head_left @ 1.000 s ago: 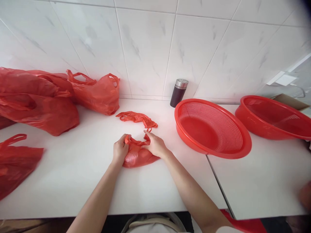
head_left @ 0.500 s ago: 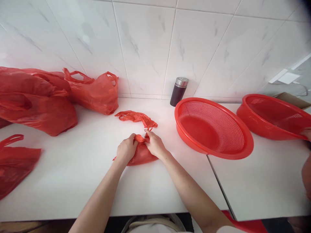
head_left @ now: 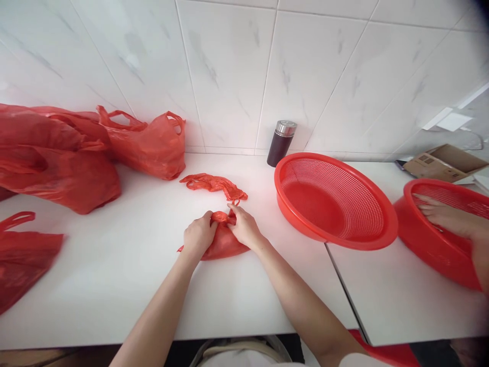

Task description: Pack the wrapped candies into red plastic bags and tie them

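Note:
A small filled red plastic bag (head_left: pixel 222 243) lies on the white counter (head_left: pixel 114 275) in front of me. My left hand (head_left: pixel 198 237) grips its left side and top with fingers curled. My right hand (head_left: pixel 244 229) pinches the bag's gathered top from the right. Both hands meet at the bag's neck. A crumpled empty red bag (head_left: pixel 216 184) lies just behind them.
Several bigger red bags (head_left: pixel 145 145) are piled at the back left and one at the left edge (head_left: pixel 23 255). A dark flask (head_left: pixel 280 142) stands by the tiled wall. A red colander (head_left: pixel 336 201) sits right of me. Another person's hand (head_left: pixel 445 219) rests in a second red basket (head_left: pixel 439 244).
My hands closed together on the bag's top a second ago and have hardly moved since. At the right, another person pulled the second red basket nearer and put a hand in it.

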Tool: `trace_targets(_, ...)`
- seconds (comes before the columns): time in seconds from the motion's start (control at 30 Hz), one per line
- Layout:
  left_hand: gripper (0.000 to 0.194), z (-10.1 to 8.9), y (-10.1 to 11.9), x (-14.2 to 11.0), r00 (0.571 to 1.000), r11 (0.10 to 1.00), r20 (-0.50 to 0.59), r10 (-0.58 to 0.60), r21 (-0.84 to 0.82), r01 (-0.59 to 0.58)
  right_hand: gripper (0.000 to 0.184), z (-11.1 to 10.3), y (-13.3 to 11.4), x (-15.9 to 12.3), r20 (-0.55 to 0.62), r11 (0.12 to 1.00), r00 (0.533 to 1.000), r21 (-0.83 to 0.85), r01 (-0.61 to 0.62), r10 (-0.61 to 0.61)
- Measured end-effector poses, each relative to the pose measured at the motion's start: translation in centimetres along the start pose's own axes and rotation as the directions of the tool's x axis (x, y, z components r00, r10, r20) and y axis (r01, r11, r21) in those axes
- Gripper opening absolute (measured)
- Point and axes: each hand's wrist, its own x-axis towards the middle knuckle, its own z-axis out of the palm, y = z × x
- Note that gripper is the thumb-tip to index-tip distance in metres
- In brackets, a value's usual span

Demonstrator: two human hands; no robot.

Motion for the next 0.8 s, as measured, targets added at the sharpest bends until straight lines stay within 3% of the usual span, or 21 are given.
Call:
trace_targets(0.07, 0.025, -0.2, -0.4, -0.2, 0.999, 0.994, -0.027, -0.023, -0.106, 0.020, 0.059, -0.3, -0.3, -0.1, -0.017, 0.997, 1.000, 0.081, 0.008, -0.007)
trace_targets(0.13, 0.034, -0.4, -1.1, -0.7, 0.997, 0.969, -0.053, -0.059, -0.244, 0.044, 0.051, -0.7, -0.5, 0.0, -0.066, 0.944, 0.998, 0.330, 0.009, 0.013)
trace_targets(0.23, 0.052, -0.7, -2.5, -2.1, 0.983, 0.889, -0.085, -0.164, -0.445, 0.110, 0.030, -1.0, -0.4, 0.5, -0.143, 0.731, 0.983, 0.683, 0.012, 0.118)
trace_targets(0.33, 0.057, -0.7, -4.1, -4.3, 0.953, 0.800, -0.093, -0.288, -0.570, 0.186, 0.025, -1.1, 0.0, 1.2, -0.174, 0.664, 0.968, 0.748, 0.011, 0.180)
trace_targets(0.47, 0.051, -1.1, -5.6, -6.8, 0.938, 0.691, -0.097, -0.333, -0.702, 0.173, 0.020, -1.2, 0.3, 1.8, -0.184, 0.623, 0.966, 0.782, 0.034, 0.179)
trace_targets(0.53, 0.046, -2.1, -5.8, -7.4, 0.915, 0.643, -0.168, -0.367, -0.756, 0.119, 0.019, -1.5, 0.1, 1.8, -0.183, 0.607, 0.971, 0.792, 0.054, 0.152)
trace_targets(0.6, 0.037, -3.5, -5.2, -7.5, 0.845, 0.663, -0.361, -0.395, -0.748, -0.010, 0.020, -2.0, -0.5, 1.6, -0.172, 0.590, 0.978, 0.804, 0.069, 0.120)
trace_targets(0.63, 0.036, -4.1, -4.6, -7.4, 0.787, 0.716, -0.498, -0.364, -0.690, -0.106, 0.021, -2.2, -0.8, 1.4, -0.162, 0.581, 0.981, 0.810, 0.072, 0.104)
trace_targets(0.7, 0.038, -4.8, -2.6, -7.2, 0.688, 0.847, -0.711, -0.148, -0.450, -0.283, 0.024, -2.4, -1.7, 1.0, -0.126, 0.563, 0.990, 0.824, 0.068, 0.065)
trace_targets(0.73, 0.038, -4.9, -1.5, -7.0, 0.703, 0.892, -0.711, 0.010, -0.311, -0.327, 0.025, -2.5, -2.0, 0.8, -0.107, 0.556, 0.993, 0.828, 0.065, 0.043)
trace_targets(0.77, 0.036, -4.7, -0.5, -6.7, 0.769, 0.917, -0.621, 0.150, -0.203, -0.343, 0.025, -2.5, -2.2, 0.6, -0.095, 0.553, 0.995, 0.830, 0.067, 0.023)
trace_targets(0.8, 0.031, -4.4, 0.3, -6.5, 0.854, 0.932, -0.464, 0.234, -0.141, -0.332, 0.025, -2.5, -2.3, 0.4, -0.092, 0.557, 0.996, 0.827, 0.072, 0.007)
